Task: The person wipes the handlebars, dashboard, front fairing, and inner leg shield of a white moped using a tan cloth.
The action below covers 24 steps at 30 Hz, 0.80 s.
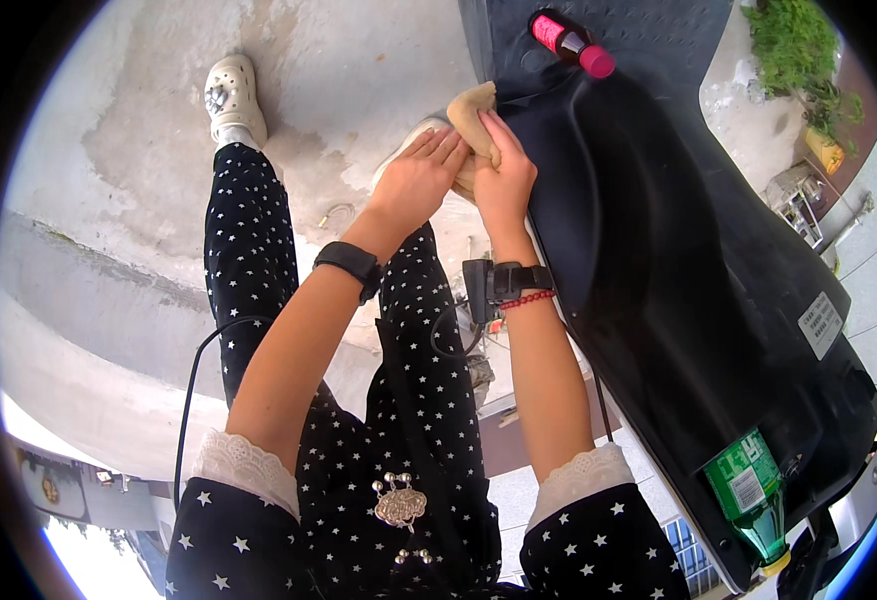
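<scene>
While the left hand stretches flat, the right hand grips a plain tan, bunched cloth.

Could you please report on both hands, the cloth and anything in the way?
Right hand holding tan cloth. Left hand open, close beside it; contact unclear. Pink-capped bottle lying beyond, touching neither hand.

Fingers partly hide the tan cloth; a shoe is half-hidden.
</scene>
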Tool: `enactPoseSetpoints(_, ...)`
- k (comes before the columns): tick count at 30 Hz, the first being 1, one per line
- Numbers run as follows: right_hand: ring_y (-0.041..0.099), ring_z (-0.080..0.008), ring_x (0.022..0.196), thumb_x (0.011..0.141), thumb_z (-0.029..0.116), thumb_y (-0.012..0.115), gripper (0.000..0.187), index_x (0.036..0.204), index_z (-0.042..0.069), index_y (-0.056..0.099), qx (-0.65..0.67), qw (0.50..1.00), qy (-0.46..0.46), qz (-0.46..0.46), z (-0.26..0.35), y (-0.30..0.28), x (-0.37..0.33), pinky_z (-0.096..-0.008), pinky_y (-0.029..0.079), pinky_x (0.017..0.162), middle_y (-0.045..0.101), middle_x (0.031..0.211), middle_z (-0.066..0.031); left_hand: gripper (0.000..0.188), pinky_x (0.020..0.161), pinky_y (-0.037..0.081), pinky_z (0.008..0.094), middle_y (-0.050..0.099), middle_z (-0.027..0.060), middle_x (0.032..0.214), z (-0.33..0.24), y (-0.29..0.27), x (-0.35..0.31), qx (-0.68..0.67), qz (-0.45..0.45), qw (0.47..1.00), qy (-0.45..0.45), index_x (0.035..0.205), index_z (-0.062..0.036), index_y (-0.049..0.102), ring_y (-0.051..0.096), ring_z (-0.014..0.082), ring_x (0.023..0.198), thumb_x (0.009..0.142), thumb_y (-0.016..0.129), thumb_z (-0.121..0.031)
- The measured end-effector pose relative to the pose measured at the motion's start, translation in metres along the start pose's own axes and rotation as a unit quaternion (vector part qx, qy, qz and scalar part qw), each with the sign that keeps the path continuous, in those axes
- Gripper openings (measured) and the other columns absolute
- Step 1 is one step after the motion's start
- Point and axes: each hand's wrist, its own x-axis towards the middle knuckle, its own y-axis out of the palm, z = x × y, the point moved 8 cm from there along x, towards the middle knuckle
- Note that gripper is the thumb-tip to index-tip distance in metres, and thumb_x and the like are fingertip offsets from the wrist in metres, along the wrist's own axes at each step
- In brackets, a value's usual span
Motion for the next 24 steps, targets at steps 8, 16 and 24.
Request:
enactPoseSetpoints(8, 0.049, -0.0274, 0.105, 0.071, -0.001, 0.060, 0.043, 0.112, 0.009, 0.061, -0.371, 0.921, -0.069, -0.101, 0.080, -0.059, -0.008, -0.0387, 0.042, 0.079, 0.049, 0.129, -0.0101, 0.040, 0.102, 0.038, 0.0373, 0.059, 0.0135, 0.116, -0.062, -0.035, 0.024, -0.149, -0.006, 0.988, 0.046, 0.114, 0.0005, 0.056, 0.053, 0.0281, 0.113, 0.076, 0.058, -0.011)
enactPoseSetpoints(16, 0.045, -0.0268, 0.105, 0.074, 0.022, 0.069, 0.028, 0.097, 0.005, 0.067, -0.631, 0.745, 0.172, 0.135, 0.021, -0.094, -0.033, -0.0383, 0.048, 0.075, 0.045, 0.118, -0.0083, 0.046, 0.111, 0.020, 0.0436, 0.044, 0.0052, 0.137, -0.142, 0.014, 0.009, -0.057, 0.120, 0.990, 0.055, 0.126, -0.0105, 0.051, 0.028, 0.0234, 0.134, 0.082, 0.055, -0.025)
enactPoseSetpoints(24, 0.046, -0.0268, 0.103, 0.080, 0.022, 0.061, 0.024, 0.095, 0.006, 0.069, -0.699, 0.667, 0.115, 0.230, 0.045, -0.098, -0.092, -0.0340, 0.046, 0.073, 0.045, 0.119, -0.0168, 0.040, 0.110, 0.019, 0.0470, 0.047, 0.0064, 0.134, -0.181, 0.004, -0.047, -0.089, 0.185, 0.974, 0.096, 0.121, -0.0111, 0.057, 0.025, 0.0256, 0.136, 0.083, 0.053, -0.021)
